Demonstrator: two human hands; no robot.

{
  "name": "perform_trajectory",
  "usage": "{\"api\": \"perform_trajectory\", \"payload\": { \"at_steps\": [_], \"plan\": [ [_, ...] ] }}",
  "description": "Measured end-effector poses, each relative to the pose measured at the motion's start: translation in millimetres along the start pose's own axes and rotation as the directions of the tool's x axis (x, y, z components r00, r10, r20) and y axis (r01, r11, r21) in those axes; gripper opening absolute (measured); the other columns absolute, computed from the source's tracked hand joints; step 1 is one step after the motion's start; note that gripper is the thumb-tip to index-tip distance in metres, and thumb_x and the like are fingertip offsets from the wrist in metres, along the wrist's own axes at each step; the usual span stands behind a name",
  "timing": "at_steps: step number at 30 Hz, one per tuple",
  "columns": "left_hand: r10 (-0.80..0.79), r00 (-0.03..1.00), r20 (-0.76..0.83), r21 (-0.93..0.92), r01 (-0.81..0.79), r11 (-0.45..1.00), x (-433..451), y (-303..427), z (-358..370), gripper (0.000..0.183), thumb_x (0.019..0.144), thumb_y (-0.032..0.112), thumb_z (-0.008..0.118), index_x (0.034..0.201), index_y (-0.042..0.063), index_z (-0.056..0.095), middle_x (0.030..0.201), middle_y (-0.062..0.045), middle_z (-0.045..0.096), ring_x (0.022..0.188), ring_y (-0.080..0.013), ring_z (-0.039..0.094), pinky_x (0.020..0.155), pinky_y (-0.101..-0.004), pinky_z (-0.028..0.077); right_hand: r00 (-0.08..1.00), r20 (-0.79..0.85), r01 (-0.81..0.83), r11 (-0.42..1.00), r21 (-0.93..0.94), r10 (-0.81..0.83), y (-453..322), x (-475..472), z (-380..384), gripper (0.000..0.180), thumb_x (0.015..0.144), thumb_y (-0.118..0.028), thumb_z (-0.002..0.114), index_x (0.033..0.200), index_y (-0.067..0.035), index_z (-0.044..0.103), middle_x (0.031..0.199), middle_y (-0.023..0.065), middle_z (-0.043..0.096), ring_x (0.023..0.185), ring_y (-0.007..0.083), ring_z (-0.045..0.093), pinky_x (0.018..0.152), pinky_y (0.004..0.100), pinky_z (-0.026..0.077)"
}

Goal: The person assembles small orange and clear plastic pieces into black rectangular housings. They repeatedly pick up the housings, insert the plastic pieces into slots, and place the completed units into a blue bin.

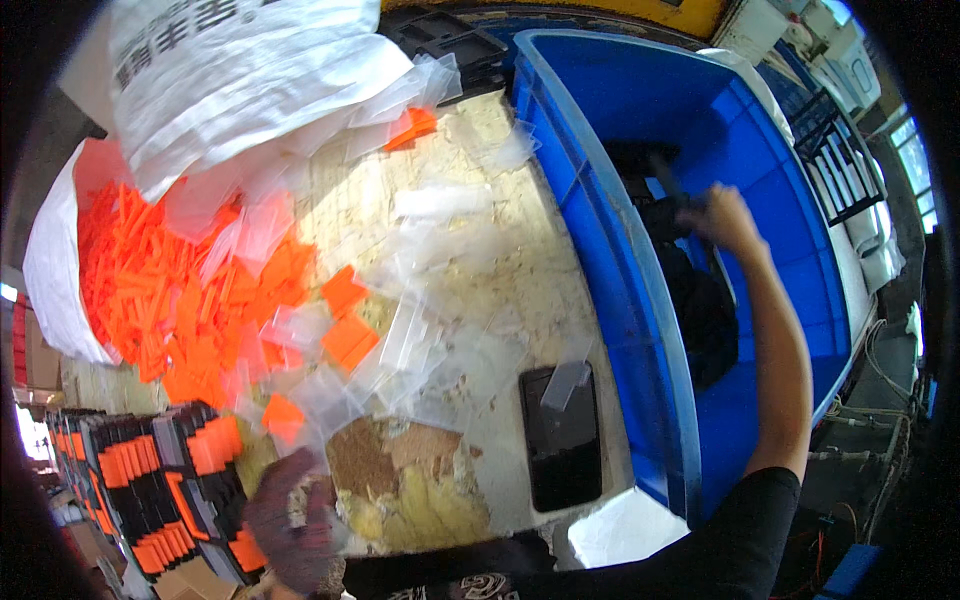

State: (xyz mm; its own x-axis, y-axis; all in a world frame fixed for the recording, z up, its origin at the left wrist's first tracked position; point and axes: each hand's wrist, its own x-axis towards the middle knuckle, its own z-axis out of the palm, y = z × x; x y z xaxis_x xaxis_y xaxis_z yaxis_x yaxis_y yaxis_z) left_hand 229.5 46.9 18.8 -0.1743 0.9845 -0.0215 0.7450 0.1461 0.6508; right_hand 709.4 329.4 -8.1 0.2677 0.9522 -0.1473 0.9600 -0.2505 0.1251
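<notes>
My right hand (724,217) reaches into a large blue plastic crate (615,225) and grips a dark part, blurred, above other black parts (697,315) lying inside. Near the front left edge of the worn table, my left hand (296,517), in a dark glove, is blurred; whether it holds anything is unclear. Orange plastic pieces (150,277) spill from a white woven sack (52,262) at the left. Loose orange pieces (350,341) and clear plastic pieces (409,330) lie across the tabletop (525,300).
A dark smartphone (562,457) lies beside the crate, with a clear piece on it. Stacked black and orange cases (150,487) stand at the lower left. Black trays (450,45) sit at the back. A black rack (840,157) is beyond the crate.
</notes>
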Motion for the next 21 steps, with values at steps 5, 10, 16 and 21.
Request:
{"api": "perform_trajectory", "payload": {
  "at_steps": [5,10,16,21],
  "plan": [
    [0.209,0.877,0.433,-0.901,0.414,0.132,-23.9,34.5,79.5,0.081,0.079,0.015,0.072,0.146,0.005,0.028,0.143,-0.014,0.041,0.129,-0.028,0.043,0.101,-0.0406,0.041,0.557,-0.546,0.731,0.681,-0.034,-0.626,-65.7,-170.0,-103.3,0.023,0.081,-0.022,0.066,0.083,0.0,0.064,0.083,0.0142,0.062,0.074,0.0296,0.061,0.07,0.0405,0.051],
    [0.138,0.856,0.499,-0.824,0.517,-0.233,-76.3,1.5,94.9,0.059,0.086,0.021,0.062,0.136,0.004,0.035,0.137,-0.012,0.043,0.122,-0.0239,0.045,0.1,-0.0384,0.04,0.218,-0.464,0.972,0.146,0.185,-0.859,-144.1,-329.2,-69.7,0.016,0.062,-0.012,0.062,0.075,-0.002,0.062,0.076,0.0052,0.051,0.071,0.0184,0.055,0.064,0.0301,0.049],
    [-0.19,0.968,0.165,-0.895,0.228,0.383,-76.4,-42.6,49.7,0.043,0.094,0.036,0.051,0.122,0.004,0.052,0.117,-0.008,0.059,0.109,-0.0219,0.056,0.096,-0.0382,0.044,0.72,-0.581,0.599,0.762,0.245,-0.38,-136.6,-296.6,-2.4,0.03,0.08,-0.023,0.066,0.095,0.003,0.061,0.091,0.015,0.063,0.082,0.0313,0.061,0.072,0.0395,0.049],
    [-0.352,0.935,0.04,-0.995,0.071,0.075,-69.7,-56.6,12.8,0.037,0.094,0.029,0.054,0.123,0.007,0.053,0.109,-0.007,0.062,0.103,-0.0235,0.06,0.091,-0.0405,0.048,0.906,-0.358,0.28,0.954,0.109,-0.225,-190.3,-246.1,54.7,0.054,0.088,-0.03,0.063,0.123,0.006,0.046,0.116,0.0266,0.057,0.116,0.0399,0.05,0.096,0.047,0.04]
  ]
}}
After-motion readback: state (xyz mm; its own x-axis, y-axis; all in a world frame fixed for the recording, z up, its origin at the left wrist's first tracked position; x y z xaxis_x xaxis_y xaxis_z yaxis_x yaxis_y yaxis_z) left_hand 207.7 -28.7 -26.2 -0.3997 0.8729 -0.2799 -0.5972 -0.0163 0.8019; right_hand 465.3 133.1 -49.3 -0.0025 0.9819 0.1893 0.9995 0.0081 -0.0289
